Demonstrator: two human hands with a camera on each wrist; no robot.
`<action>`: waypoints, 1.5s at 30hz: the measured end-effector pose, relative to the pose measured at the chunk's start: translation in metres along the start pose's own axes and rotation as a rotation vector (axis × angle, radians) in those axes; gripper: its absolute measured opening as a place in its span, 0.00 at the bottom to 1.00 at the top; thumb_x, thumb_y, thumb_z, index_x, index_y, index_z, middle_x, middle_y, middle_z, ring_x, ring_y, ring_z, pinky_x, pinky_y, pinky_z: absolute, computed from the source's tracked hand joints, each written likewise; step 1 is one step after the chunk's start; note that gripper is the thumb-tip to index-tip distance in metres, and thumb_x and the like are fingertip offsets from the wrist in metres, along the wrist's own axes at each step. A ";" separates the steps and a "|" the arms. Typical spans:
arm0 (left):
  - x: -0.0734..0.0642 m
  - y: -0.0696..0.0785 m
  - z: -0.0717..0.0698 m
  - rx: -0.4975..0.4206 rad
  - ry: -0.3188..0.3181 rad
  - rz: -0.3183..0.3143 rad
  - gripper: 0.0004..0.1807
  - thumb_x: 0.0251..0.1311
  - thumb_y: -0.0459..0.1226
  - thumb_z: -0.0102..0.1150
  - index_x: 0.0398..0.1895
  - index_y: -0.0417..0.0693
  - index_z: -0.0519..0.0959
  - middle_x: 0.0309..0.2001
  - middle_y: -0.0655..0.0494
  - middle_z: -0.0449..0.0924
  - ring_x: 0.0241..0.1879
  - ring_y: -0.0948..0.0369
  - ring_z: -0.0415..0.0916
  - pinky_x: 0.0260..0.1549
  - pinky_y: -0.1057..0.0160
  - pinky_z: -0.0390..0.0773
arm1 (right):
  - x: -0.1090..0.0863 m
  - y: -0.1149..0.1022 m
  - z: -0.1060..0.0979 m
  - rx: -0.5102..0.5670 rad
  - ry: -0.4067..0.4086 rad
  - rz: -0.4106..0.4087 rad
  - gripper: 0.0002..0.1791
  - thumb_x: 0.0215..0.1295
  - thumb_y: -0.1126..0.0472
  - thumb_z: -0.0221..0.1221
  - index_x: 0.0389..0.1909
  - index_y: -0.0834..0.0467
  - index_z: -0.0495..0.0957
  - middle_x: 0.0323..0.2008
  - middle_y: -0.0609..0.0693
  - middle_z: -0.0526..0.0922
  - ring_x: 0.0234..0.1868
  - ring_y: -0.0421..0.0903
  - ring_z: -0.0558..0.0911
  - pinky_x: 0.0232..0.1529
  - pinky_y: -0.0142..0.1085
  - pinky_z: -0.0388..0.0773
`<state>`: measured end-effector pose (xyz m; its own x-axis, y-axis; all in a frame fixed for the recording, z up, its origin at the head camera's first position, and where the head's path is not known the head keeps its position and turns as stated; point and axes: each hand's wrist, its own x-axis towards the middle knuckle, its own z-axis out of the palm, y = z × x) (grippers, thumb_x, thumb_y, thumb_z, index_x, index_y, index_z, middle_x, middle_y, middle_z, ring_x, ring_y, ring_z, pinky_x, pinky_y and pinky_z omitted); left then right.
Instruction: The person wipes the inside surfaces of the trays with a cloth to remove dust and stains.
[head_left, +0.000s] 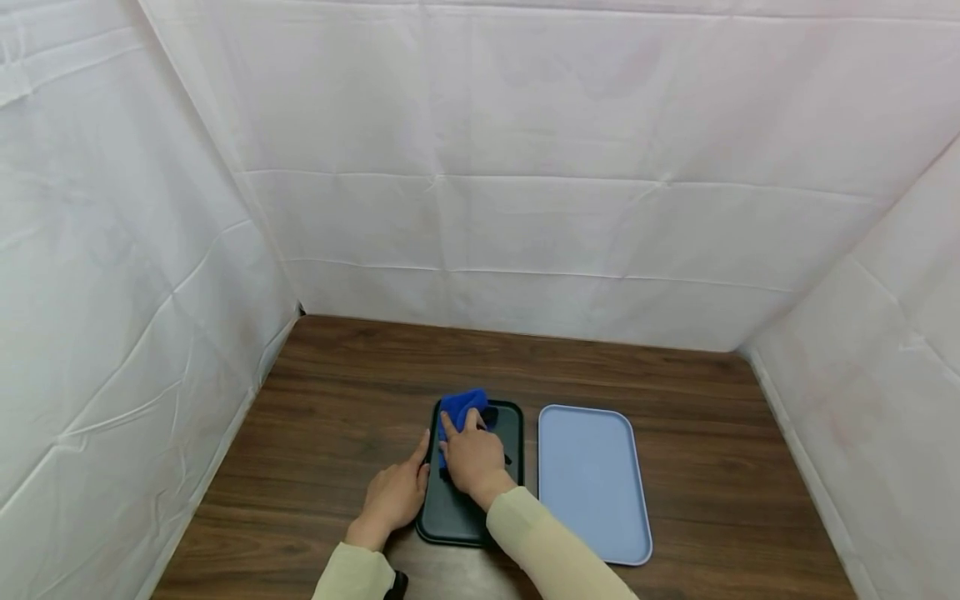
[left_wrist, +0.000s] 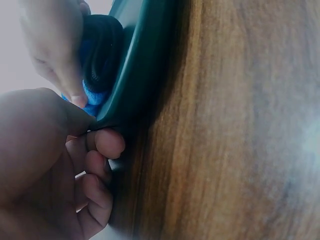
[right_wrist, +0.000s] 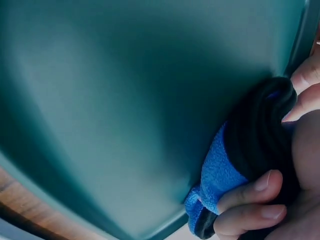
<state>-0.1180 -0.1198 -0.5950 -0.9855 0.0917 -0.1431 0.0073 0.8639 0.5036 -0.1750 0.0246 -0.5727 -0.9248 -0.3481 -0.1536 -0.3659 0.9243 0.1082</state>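
A dark green rectangular tray (head_left: 457,517) lies on the wooden table. My right hand (head_left: 476,460) grips a blue cloth (head_left: 463,403) with a black edge and presses it on the far left part of the tray. In the right wrist view, fingers curl over the bunched cloth (right_wrist: 220,160) against the green surface. At the tray's left side, my left hand (head_left: 394,495) holds the rim. The left wrist view has its thumb on top of the rim (left_wrist: 117,100) and the fingertips bent beneath.
A light blue tray (head_left: 592,483) lies flat just right of the green one, with a narrow gap between them. White cloth walls (head_left: 525,225) enclose the brown table (head_left: 712,475) at the back and both sides.
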 end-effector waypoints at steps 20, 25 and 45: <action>0.001 0.002 -0.002 0.001 -0.003 -0.009 0.31 0.79 0.42 0.49 0.82 0.56 0.60 0.14 0.57 0.65 0.14 0.58 0.62 0.18 0.58 0.62 | -0.003 -0.008 -0.002 0.022 -0.005 -0.002 0.31 0.81 0.42 0.49 0.81 0.39 0.60 0.58 0.63 0.74 0.11 0.40 0.69 0.16 0.37 0.75; 0.001 0.002 -0.002 0.001 -0.011 -0.008 0.30 0.79 0.42 0.49 0.82 0.56 0.61 0.15 0.56 0.67 0.15 0.58 0.65 0.19 0.57 0.66 | -0.007 -0.010 -0.004 0.047 -0.007 0.005 0.31 0.79 0.41 0.51 0.80 0.39 0.62 0.58 0.63 0.75 0.12 0.41 0.70 0.16 0.38 0.76; -0.001 0.002 0.000 -0.017 0.019 0.003 0.29 0.79 0.41 0.47 0.81 0.54 0.62 0.15 0.57 0.65 0.15 0.58 0.62 0.17 0.58 0.62 | -0.030 -0.018 0.001 0.035 0.045 -0.012 0.33 0.77 0.39 0.53 0.79 0.41 0.64 0.53 0.62 0.76 0.09 0.39 0.66 0.12 0.35 0.71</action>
<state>-0.1165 -0.1183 -0.5940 -0.9884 0.0848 -0.1258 0.0074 0.8553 0.5181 -0.1409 0.0181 -0.5711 -0.9243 -0.3654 -0.1101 -0.3741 0.9246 0.0722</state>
